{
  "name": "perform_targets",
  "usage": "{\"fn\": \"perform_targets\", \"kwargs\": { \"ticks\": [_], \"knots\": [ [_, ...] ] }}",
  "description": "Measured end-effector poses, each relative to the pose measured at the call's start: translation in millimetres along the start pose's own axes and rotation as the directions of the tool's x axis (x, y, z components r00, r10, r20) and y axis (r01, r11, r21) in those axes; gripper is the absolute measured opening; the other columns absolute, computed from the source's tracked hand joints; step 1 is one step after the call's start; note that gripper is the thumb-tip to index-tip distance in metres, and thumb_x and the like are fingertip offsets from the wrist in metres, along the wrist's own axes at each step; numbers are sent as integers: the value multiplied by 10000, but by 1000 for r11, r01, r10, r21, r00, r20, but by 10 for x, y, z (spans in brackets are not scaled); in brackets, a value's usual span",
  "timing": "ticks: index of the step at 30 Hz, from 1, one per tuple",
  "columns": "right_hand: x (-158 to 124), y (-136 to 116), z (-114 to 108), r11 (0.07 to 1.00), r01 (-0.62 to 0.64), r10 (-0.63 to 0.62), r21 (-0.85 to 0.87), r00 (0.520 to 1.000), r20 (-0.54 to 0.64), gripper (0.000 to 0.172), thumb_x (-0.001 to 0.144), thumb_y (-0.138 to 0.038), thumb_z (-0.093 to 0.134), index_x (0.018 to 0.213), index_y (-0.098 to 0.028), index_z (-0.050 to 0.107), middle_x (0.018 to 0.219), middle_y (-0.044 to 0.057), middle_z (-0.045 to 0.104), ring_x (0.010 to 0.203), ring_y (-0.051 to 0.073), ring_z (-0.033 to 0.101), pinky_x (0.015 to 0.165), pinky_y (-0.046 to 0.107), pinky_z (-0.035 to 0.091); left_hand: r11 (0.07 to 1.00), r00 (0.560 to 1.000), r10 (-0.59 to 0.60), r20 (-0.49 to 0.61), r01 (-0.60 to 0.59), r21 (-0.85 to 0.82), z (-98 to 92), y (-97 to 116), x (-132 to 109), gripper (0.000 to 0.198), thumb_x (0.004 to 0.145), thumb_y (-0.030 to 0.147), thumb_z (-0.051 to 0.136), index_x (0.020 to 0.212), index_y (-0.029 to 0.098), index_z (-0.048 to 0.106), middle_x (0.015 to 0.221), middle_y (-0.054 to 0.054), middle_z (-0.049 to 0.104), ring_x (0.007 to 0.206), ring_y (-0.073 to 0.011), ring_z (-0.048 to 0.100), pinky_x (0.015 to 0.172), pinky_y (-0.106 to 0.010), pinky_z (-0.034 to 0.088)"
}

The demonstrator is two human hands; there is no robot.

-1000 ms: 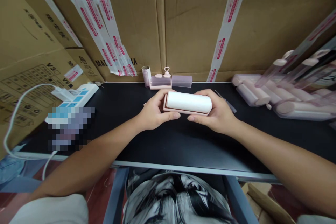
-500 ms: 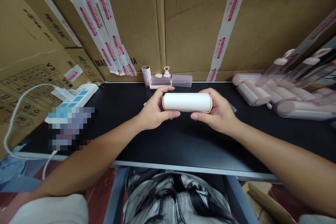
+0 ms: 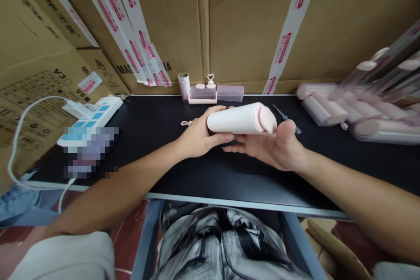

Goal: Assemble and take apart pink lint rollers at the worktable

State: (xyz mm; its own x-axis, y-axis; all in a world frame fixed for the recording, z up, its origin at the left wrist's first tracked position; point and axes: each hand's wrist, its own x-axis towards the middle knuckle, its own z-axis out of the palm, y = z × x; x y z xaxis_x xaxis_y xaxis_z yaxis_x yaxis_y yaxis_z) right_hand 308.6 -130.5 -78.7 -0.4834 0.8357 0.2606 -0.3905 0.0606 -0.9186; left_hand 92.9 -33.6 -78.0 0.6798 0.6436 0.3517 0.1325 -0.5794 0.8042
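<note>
A lint roller (image 3: 232,120), white with pink end pieces, is held above the black tabletop, its right end tipped toward me. My left hand (image 3: 197,139) is closed round its left end, thumb in front and fingers over the back. Below the roller, my right hand (image 3: 272,148) lies palm up with fingers stretched out and thumb raised beside the pink end cap (image 3: 267,118). Whether its palm touches the roller is unclear. Behind my left hand a small pink heart-shaped loop (image 3: 186,123) pokes out. A thin clear screwdriver-like tool (image 3: 285,116) lies behind my right hand.
Several pink rollers with clear purplish covers (image 3: 357,109) are piled at the right. More roller parts (image 3: 202,92) stand along the back edge, against a taped cardboard box (image 3: 243,30). At left are a white power strip (image 3: 93,122), a cable and a blurred-out object (image 3: 93,148).
The lint roller has turned so its right end cap faces me. My right hand has let go of that end and opened beneath it. My left hand keeps its grip.
</note>
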Motion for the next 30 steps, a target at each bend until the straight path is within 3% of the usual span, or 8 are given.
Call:
{"fn": "perform_targets", "kwargs": {
  "ticks": [3, 8, 10, 13, 15, 17, 23, 30],
  "knots": [
    [-17, -18, 63, 1000, 27, -28, -15, 997, -70, 785, 874, -852, 535, 1482, -356, 559, 1560, 93, 543, 1408, 341, 532, 1153, 559, 436, 998, 999, 26, 19, -27, 50, -15, -63, 11, 798, 815, 521, 826, 1478, 230, 490, 1381, -127, 679, 1234, -335, 667, 1070, -474, 526],
    [-33, -104, 36, 895, 194, -213, -401, 977, -4, 734, 810, -689, 768, 1415, -309, 596, 1647, 108, 410, 1519, 369, 395, 1231, 539, 324, 985, 985, 128, 112, -140, 103, 23, -59, 2, 782, 864, 428, 759, 1516, 205, 389, 1485, -166, 599, 1296, -325, 644, 1077, -451, 515],
    [-45, -220, -50, 750, 284, -273, -598, 956, 111, 725, 760, -611, 842, 1379, -325, 599, 1632, 110, 408, 1526, 381, 379, 1230, 547, 322, 971, 988, 66, 141, -96, 220, 18, 0, -2, 824, 854, 397, 764, 1550, 219, 359, 1378, -144, 668, 1178, -309, 704, 994, -433, 553],
    [-78, -433, -296, 382, 267, -226, -885, 955, 190, 758, 715, -531, 890, 1373, -327, 574, 1611, 132, 409, 1520, 408, 371, 1244, 596, 290, 879, 996, -56, 70, 16, 476, -71, 69, 23, 723, 870, 433, 749, 1504, 214, 479, 1098, -83, 738, 959, -270, 731, 891, -415, 569],
    [-102, -540, -509, 187, 141, -127, -972, 985, 119, 824, 722, -536, 883, 1426, -316, 515, 1612, 154, 402, 1531, 417, 351, 1239, 634, 294, 811, 999, -47, 8, 33, 584, -183, 65, 65, 569, 905, 440, 707, 1399, 180, 597, 1098, -95, 719, 988, -261, 708, 916, -412, 560],
    [-119, -592, -703, 89, 34, -30, -995, 999, 32, 846, 741, -574, 851, 1451, -293, 486, 1608, 168, 407, 1531, 422, 353, 1226, 651, 321, 764, 1000, -31, 2, 22, 645, -308, 22, 113, 506, 917, 434, 687, 1338, 156, 643, 1221, -126, 687, 1121, -277, 667, 1013, -430, 529],
    [-125, -579, -864, 13, -144, 210, -990, 968, -138, 920, 721, -629, 809, 1497, -248, 495, 1685, 173, 323, 1575, 449, 276, 1229, 652, 338, 610, 958, -255, 130, 55, 790, -474, -111, 161, 588, 909, 557, 661, 1381, 207, 639, 1357, -133, 629, 1226, -359, 590, 1059, -527, 466],
    [-84, -421, -765, 69, -81, 183, -994, 981, -67, 851, 760, -614, 785, 1488, -269, 510, 1682, 163, 348, 1588, 423, 262, 1248, 646, 298, 591, 922, -328, 207, 29, 806, -433, -124, 142, 359, 943, 443, 612, 1224, 242, 709, 1267, -107, 677, 1167, -321, 624, 1017, -490, 459]
  ]
}}
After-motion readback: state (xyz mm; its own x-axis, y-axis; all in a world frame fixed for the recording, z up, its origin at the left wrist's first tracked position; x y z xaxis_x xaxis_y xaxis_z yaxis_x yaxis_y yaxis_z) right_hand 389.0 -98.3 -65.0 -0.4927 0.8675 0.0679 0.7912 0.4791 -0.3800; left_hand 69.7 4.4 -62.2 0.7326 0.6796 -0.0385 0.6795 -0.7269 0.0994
